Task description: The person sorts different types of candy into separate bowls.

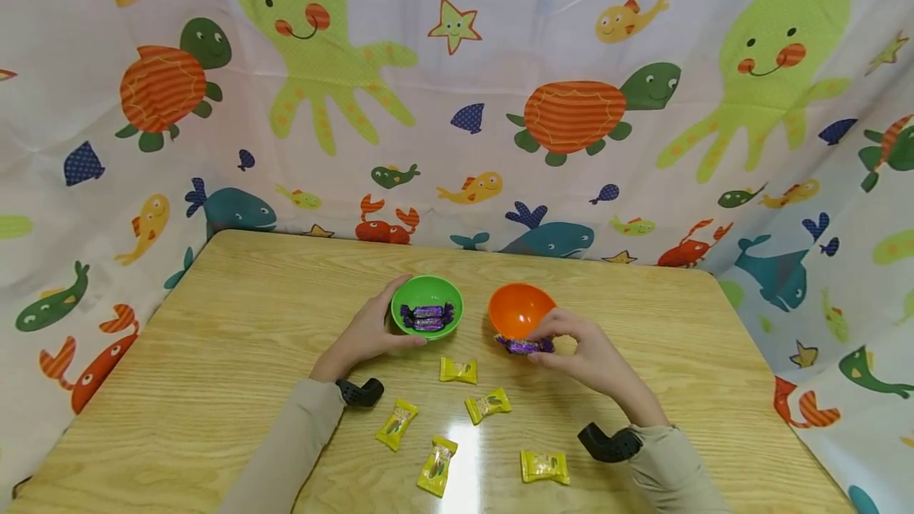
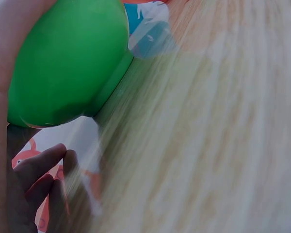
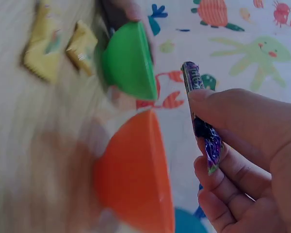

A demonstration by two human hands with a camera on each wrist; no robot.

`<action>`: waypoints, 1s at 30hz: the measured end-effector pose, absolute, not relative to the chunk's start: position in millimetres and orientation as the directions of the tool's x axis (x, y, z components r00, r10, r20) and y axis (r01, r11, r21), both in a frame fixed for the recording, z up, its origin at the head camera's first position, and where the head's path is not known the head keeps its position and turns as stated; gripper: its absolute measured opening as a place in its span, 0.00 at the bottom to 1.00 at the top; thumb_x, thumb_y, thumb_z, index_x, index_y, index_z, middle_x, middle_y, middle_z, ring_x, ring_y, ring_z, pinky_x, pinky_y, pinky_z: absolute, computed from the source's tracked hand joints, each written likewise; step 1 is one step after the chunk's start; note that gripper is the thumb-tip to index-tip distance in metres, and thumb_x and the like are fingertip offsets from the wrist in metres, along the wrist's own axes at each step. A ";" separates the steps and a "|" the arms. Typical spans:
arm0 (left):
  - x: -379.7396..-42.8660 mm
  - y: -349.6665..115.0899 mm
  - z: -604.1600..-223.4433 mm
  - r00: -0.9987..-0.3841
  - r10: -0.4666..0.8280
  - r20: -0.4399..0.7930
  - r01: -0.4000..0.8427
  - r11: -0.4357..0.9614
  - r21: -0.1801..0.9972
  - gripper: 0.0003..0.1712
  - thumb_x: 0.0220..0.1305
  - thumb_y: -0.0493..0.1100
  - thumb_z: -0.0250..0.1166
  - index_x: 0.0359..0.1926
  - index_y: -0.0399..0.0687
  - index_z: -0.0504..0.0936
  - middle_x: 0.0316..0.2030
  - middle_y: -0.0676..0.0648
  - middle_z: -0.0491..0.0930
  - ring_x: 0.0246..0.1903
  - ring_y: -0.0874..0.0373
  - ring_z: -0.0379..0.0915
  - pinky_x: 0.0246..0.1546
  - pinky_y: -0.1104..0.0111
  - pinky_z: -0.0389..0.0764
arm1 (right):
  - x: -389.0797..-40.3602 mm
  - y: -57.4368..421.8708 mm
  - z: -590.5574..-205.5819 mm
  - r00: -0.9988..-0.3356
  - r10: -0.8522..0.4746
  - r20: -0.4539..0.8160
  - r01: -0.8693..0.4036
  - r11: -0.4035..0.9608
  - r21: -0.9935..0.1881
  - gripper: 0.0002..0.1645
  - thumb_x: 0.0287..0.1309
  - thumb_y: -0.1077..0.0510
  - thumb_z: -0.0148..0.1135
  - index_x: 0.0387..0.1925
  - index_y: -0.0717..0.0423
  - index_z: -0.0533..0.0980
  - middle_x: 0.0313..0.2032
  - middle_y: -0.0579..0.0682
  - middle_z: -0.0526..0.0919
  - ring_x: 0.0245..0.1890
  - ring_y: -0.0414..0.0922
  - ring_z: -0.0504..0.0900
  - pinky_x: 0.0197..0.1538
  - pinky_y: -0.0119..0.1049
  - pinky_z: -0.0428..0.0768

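My left hand [image 1: 366, 331] grips the green bowl [image 1: 428, 289] from its left side, thumb along the front and fingers round the back. Inside that bowl lie two purple-wrapped candies [image 1: 428, 318]. Between thumb and fingers, my right hand [image 1: 591, 351] pinches another purple-wrapped candy [image 3: 196, 92] with twisted ends. In the head view this candy overlaps the front rim of the orange bowl [image 1: 516, 301]; the right wrist view has it above the bowl's opening. No candy shows inside the orange bowl.
Several yellow-wrapped candies [image 1: 488, 405] are scattered on the wooden table [image 1: 236, 355] in front of the bowls. Behind and at both sides hangs a white curtain [image 1: 428, 117] printed with sea animals. Black wrist devices [image 1: 609, 444] sit at both sleeves.
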State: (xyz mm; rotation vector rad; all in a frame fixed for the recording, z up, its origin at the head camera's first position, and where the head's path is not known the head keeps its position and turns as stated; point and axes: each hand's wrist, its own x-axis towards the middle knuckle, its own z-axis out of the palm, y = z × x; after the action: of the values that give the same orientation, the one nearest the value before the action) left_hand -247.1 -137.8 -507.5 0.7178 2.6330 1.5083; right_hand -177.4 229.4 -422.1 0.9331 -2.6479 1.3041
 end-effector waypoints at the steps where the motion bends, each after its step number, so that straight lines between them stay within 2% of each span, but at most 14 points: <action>1: -247.1 -137.8 -507.4 -0.894 0.400 0.203 0.377 0.425 0.823 0.66 0.44 0.60 0.81 0.78 0.55 0.51 0.68 0.51 0.67 0.68 0.50 0.61 0.68 0.43 0.57 | -180.9 224.2 -419.6 -0.814 -0.501 0.294 -0.539 0.462 -0.704 0.10 0.55 0.59 0.74 0.39 0.42 0.84 0.38 0.39 0.82 0.39 0.41 0.77 0.44 0.44 0.78; 10: -247.5 -138.1 -506.8 -0.885 0.411 0.220 0.393 0.404 0.826 0.65 0.45 0.57 0.81 0.78 0.54 0.52 0.67 0.49 0.68 0.67 0.50 0.63 0.68 0.44 0.58 | -211.2 169.7 -417.3 -0.800 -0.521 0.296 -0.553 0.452 -0.700 0.12 0.52 0.63 0.76 0.39 0.47 0.86 0.38 0.40 0.81 0.40 0.41 0.77 0.45 0.50 0.79; 16: -246.1 -138.2 -505.9 -0.888 0.406 0.215 0.387 0.406 0.828 0.65 0.45 0.59 0.81 0.78 0.54 0.52 0.68 0.49 0.67 0.67 0.49 0.62 0.67 0.43 0.58 | -232.1 134.9 -423.8 -0.775 -0.557 0.299 -0.591 0.469 -0.657 0.09 0.53 0.64 0.74 0.38 0.54 0.86 0.37 0.44 0.82 0.40 0.42 0.77 0.45 0.43 0.79; 23: -246.0 -138.9 -508.1 -0.889 0.403 0.219 0.392 0.421 0.818 0.65 0.46 0.61 0.80 0.78 0.54 0.52 0.68 0.48 0.67 0.66 0.49 0.63 0.66 0.43 0.61 | -247.8 101.6 -426.6 -0.735 -0.642 0.219 -0.650 0.576 -0.496 0.07 0.53 0.61 0.75 0.36 0.55 0.88 0.32 0.46 0.79 0.36 0.44 0.73 0.43 0.39 0.73; 30: -247.4 -139.4 -509.4 -0.886 0.405 0.226 0.398 0.413 0.819 0.65 0.46 0.60 0.80 0.78 0.53 0.52 0.67 0.49 0.67 0.64 0.51 0.65 0.65 0.45 0.63 | -251.9 79.4 -424.3 -0.768 -0.636 0.082 -0.624 0.712 -0.321 0.05 0.52 0.59 0.76 0.33 0.48 0.89 0.31 0.43 0.83 0.37 0.44 0.74 0.50 0.45 0.68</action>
State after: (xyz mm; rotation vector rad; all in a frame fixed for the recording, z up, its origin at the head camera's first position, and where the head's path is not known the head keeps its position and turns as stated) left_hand -247.4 -139.4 -509.4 0.7485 2.6348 1.5241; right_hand -251.9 79.4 -424.3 1.0813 -2.9386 0.5315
